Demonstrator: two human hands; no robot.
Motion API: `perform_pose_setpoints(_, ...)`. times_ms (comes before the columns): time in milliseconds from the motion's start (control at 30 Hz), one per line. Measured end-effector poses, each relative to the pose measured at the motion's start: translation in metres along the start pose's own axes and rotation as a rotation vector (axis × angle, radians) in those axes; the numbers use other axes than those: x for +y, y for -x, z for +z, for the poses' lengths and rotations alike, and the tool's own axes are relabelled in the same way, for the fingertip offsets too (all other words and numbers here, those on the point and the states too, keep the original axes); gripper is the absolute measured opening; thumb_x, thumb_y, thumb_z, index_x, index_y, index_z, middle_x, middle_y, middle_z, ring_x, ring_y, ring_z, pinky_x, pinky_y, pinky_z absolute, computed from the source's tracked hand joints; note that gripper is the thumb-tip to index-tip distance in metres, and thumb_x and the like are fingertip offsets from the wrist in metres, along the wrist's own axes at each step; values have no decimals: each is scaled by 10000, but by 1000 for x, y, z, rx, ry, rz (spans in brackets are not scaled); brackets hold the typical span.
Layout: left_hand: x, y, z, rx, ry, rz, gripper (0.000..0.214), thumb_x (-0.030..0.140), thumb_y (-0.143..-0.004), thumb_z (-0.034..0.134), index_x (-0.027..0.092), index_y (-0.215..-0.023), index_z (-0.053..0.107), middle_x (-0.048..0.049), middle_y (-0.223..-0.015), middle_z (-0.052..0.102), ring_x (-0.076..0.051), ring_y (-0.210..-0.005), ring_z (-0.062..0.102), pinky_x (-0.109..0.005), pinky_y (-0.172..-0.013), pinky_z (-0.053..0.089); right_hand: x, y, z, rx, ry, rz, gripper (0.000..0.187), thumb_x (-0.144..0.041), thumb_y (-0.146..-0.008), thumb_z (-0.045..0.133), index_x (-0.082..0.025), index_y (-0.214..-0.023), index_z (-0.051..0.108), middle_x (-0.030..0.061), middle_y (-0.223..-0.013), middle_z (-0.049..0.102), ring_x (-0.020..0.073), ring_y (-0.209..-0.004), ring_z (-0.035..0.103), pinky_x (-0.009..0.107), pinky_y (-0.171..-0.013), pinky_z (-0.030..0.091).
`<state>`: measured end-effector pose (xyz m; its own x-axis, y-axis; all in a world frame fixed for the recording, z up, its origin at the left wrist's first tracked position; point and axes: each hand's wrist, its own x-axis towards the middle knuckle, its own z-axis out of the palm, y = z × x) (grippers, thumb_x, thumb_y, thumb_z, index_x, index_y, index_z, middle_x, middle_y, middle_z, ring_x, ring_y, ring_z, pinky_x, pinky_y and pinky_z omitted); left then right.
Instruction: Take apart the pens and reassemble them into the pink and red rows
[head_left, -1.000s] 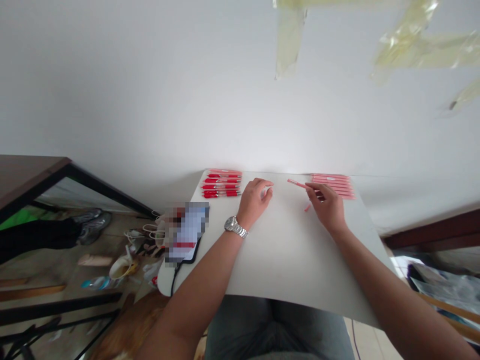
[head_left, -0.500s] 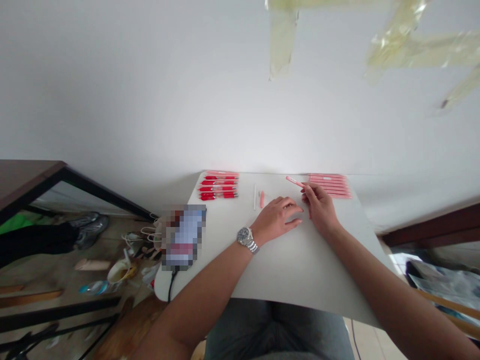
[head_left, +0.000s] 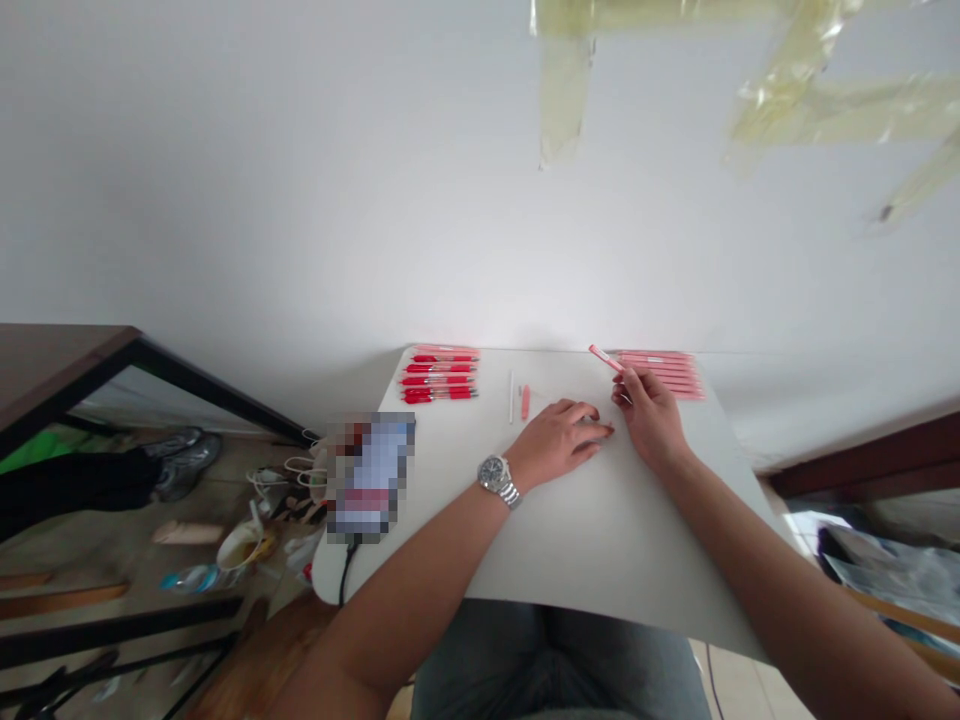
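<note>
My right hand point(head_left: 651, 415) pinches a slim pink pen point(head_left: 604, 357) with a pale label, its free end tilted up to the left. Low over the table, my left hand point(head_left: 561, 440) wears a steel watch; its fingers are partly apart and I see nothing in them. Left of that hand lie a short pink grip piece point(head_left: 525, 403) and a thin white refill point(head_left: 511, 398). A row of similar pink pens point(head_left: 664, 375) lies behind my right hand. Several red pens point(head_left: 439, 381) lie at the table's back left.
The white table point(head_left: 600, 560) stands against a wall. On its left edge rests a blurred-out phone point(head_left: 367, 480) with a black cable point(head_left: 346, 572). A dark-framed desk point(head_left: 67, 345) is to the left, with a person's shoe point(head_left: 187, 465), a cup and a bottle on the floor.
My right hand has shifted slightly right, and the pen in it points up more steeply. My left hand has moved a little right, its thumb nearer the fingers.
</note>
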<state>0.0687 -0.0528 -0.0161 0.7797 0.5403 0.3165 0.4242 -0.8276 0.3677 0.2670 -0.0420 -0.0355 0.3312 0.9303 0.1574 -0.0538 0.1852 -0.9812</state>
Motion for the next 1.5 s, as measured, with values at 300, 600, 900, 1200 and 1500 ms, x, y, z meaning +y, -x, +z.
perform_pose_setpoints(300,-1,-1,-6,-17,-52,3,262,324,-1040,533,278,-1225,712,-61,-1279,666,-225,-1198,584,-409,-1077,475,0,-2,-9,20,85,-41,379,-593,-920,640,-233,-1033,677,15,-924,639,132,-771,596,286,-731,544)
perform_pose_setpoints(600,-8,-3,-5,-22,-39,8,211,294,-1065,499,236,-1130,691,-37,-1244,728,-178,-1199,642,-360,-1062,455,-5,-3,-12,13,178,-75,385,-538,-915,672,-208,-1109,710,29,-923,682,136,-731,606,305,-711,540)
perform_pose_setpoints(900,-10,0,-11,17,-68,-36,136,268,-1025,562,240,-1069,688,-28,-1140,742,-197,-1101,658,-386,-1041,446,-6,-3,-13,-96,426,-161,389,-569,-901,682,-220,-1072,687,69,-994,732,192,-787,673,348,-716,556)
perform_pose_setpoints(1200,-19,10,-29,214,-236,-284,169,203,-957,603,242,-1119,627,-39,-1102,696,-238,-1035,620,-414,-957,469,-8,1,-9,-162,539,-205,357,-564,-906,667,-227,-1004,730,63,-908,755,201,-756,687,355,-710,564)
perform_pose_setpoints(1500,-27,13,-33,324,-294,-456,257,165,-934,611,249,-1173,657,-64,-1093,696,-258,-1019,619,-430,-909,478,-11,2,-8,-182,573,-208,367,-548,-900,670,-225,-1046,766,64,-875,765,213,-761,694,362,-704,566)
